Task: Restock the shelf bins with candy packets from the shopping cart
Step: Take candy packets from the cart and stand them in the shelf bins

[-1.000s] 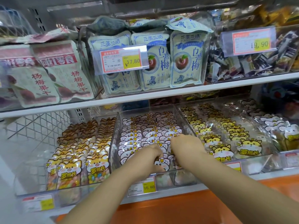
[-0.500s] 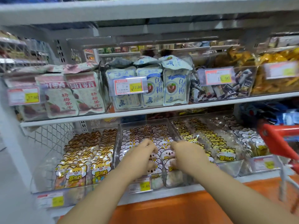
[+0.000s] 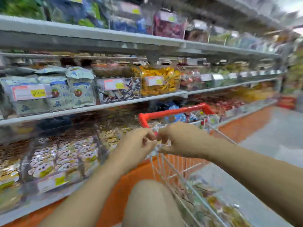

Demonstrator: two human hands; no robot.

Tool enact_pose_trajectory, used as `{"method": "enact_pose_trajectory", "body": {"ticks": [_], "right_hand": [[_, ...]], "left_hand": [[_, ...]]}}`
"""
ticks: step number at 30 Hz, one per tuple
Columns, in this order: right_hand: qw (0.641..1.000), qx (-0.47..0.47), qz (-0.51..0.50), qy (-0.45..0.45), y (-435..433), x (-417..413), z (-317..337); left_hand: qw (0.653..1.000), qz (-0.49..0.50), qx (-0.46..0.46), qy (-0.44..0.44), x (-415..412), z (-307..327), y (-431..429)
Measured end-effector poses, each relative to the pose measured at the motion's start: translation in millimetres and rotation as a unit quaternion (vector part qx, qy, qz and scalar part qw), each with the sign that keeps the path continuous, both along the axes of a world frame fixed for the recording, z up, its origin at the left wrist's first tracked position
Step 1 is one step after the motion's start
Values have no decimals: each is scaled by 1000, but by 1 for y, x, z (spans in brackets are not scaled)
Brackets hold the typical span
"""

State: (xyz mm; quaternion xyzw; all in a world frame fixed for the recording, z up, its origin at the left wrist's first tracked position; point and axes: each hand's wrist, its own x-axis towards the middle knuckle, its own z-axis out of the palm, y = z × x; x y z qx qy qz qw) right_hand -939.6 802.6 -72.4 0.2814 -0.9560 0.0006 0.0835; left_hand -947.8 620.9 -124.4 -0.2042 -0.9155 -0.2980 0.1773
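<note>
Shopping cart (image 3: 173, 111) lengthwise along shelf (image 3: 114, 102)

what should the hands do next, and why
Probably dip into the shopping cart and take hold of candy packets: left hand and right hand meet, fingers curled, at its red-rimmed corner, and blur hides whether they grip anything yet.

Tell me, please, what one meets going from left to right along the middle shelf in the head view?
Along that shelf: pale pouches with a fruit picture → clear bin of dark-wrapped sweets → bin of yellow-wrapped sweets → bin of reddish sweets; everything beyond is too blurred to tell.
</note>
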Motion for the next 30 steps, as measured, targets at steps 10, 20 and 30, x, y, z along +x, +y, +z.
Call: {"method": "enact_pose_trajectory", "body": {"ticks": [10,20,30], "right_hand": [[953,69,-108,-275,183,-2,-123],[829,156,-35,-536,176,-4,-197],[872,-9,-25,-489,176,3,-167]], "left_hand": [[953,-147,-224,-143,-19,-54,155],[912,-133,-310,-233,-25,-61,159],[927,-151,-254,-232,-21,-57,150]]}}
